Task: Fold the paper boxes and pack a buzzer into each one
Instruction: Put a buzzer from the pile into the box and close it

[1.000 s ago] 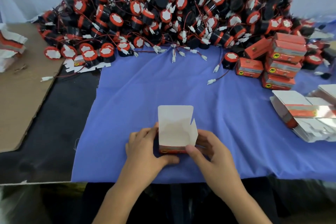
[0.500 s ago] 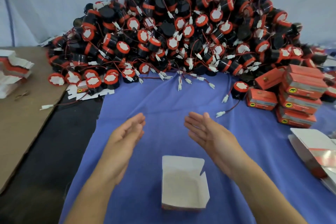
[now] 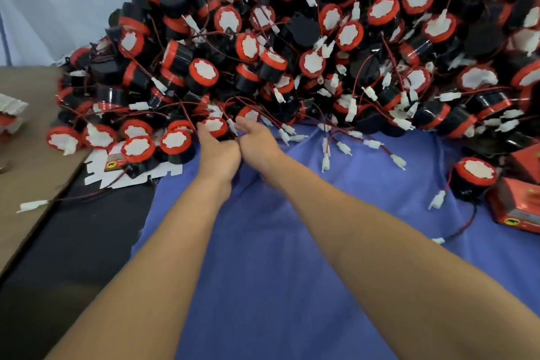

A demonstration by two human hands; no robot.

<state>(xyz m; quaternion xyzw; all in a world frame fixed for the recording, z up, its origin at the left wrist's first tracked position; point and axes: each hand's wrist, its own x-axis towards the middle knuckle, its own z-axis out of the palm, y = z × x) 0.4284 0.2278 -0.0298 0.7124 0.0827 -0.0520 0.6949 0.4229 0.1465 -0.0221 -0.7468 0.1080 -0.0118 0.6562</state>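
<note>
While reaching with left hand (image 3: 217,152) and right hand (image 3: 257,140) pressed heel to heel at the lower edge of the buzzer pile (image 3: 312,63), left of frame centre, settle on the one buzzer (image 3: 214,126) at the left fingertips (image 3: 201,128); cannot tell whether gripping or merely touching. Lift straight off the blue cloth (image 3: 263,272), easing clear of the wired white plugs (image 3: 325,161) to avoid dragging neighbours. No open box in frame, only packed boxes (image 3: 514,207) at the right edge.

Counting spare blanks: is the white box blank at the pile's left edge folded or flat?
Flat: the box blank lies spread out, cut tabs showing, buzzers resting on it.
</note>
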